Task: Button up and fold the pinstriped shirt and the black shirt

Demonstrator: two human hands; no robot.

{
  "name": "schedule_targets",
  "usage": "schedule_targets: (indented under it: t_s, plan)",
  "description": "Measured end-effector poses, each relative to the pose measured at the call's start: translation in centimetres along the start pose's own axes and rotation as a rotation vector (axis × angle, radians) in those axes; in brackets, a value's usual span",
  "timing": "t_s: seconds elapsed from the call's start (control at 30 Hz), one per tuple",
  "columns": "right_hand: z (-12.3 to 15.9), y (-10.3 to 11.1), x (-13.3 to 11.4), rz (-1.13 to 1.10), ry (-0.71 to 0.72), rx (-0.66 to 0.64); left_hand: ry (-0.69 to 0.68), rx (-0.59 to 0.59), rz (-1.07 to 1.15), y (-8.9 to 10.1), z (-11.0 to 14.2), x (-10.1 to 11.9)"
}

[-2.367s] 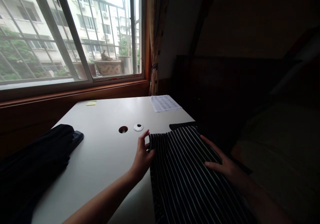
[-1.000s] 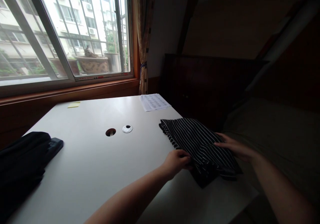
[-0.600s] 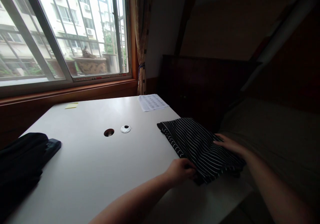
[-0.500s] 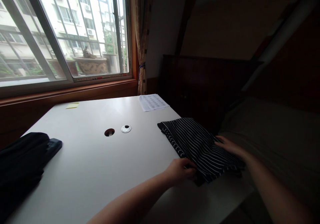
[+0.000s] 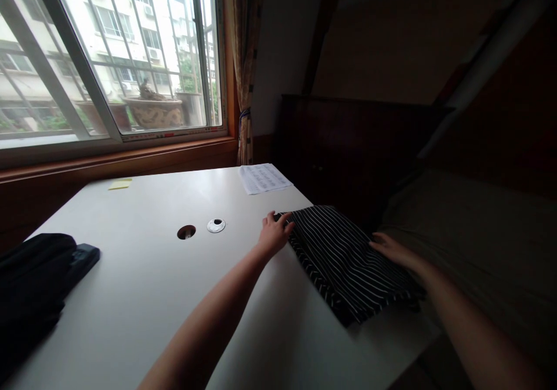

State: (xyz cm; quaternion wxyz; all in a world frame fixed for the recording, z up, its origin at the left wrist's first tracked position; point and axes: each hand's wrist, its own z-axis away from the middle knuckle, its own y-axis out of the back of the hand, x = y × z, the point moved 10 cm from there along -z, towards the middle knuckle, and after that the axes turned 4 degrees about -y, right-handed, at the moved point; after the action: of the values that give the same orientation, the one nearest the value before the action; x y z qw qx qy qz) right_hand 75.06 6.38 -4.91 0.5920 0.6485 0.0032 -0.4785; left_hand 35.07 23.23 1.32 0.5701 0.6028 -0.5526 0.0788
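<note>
A black garment with thin white stripes lies folded flat at the right side of the white table. At its far left corner is my left hand, fingers apart and touching the cloth. My right hand rests on the garment's right edge with its fingers stretched out over the fabric; its thumb side faces the middle of the cloth. The near edge of the garment looks slightly uneven, and its underside is hidden.
Dark clothing is piled at the table's left. Printed sheets and yellow sticky notes lie along the far edge. A cable hole sits beside a round cover. Beyond are a window and curtain.
My left hand has moved from the garment's near left edge away from me to its far left corner, and its fingers have spread. My right hand stays nearly in place.
</note>
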Motion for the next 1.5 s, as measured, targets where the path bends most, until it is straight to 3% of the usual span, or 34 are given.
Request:
schedule_targets:
  t_s: [0.17, 0.4, 0.53, 0.67, 0.77, 0.87, 0.93, 1.03, 1.1, 1.2, 1.3, 1.5]
  plan:
    - [-2.9, -2.0, -4.6, 0.048, 0.072, 0.03, 0.019, -0.059, -0.035, -1.3, -1.6, -2.2]
    - [-6.3, -4.3, -12.2, 0.123, 0.212, 0.087, 0.039, -0.03, -0.098, -1.6, -2.9, -3.2]
    - [-6.7, -3.9, -14.1, 0.162, 0.242, 0.207, 0.076, 0.035, -0.143, -1.1, -3.0, -4.0]
    - [-5.0, -4.3, -14.0, 0.214, 0.272, 0.321, 0.095, 0.08, -0.2, -0.9, -2.5, -4.7]
    - [-3.0, -5.1, -13.2, 0.272, 0.293, 0.369, 0.064, 0.12, -0.254, -0.4, -2.0, -4.1]
    - [-0.1, -5.9, -12.9, 0.372, 0.36, 0.408, -0.028, 0.149, -0.296, 0.0, -1.1, -1.7]
    - [2.7, -6.8, -13.2, 0.499, 0.457, 0.426, -0.2, 0.123, -0.328, -0.4, -0.1, 1.2]
    - [7.6, -9.0, -13.4, 0.66, 0.581, 0.386, -0.601, -0.035, -0.386, -3.0, 2.9, 6.1]
    - [11.3, -10.8, -13.6, 0.701, 0.654, 0.324, -0.716, -0.133, -0.42, -4.8, 4.7, 6.9]
    - [16.8, -13.1, -14.1, 0.688, 0.749, 0.247, -0.589, -0.17, -0.481, -5.9, 5.0, 4.8]
    - [21.1, -14.3, -14.7, 0.657, 0.786, 0.232, -0.414, -0.171, -0.531, -5.7, 4.1, 1.8]
    - [25.5, -16.1, -14.9, 0.677, 0.848, 0.145, -0.234, -0.12, -0.569, -3.6, 2.3, -2.0]
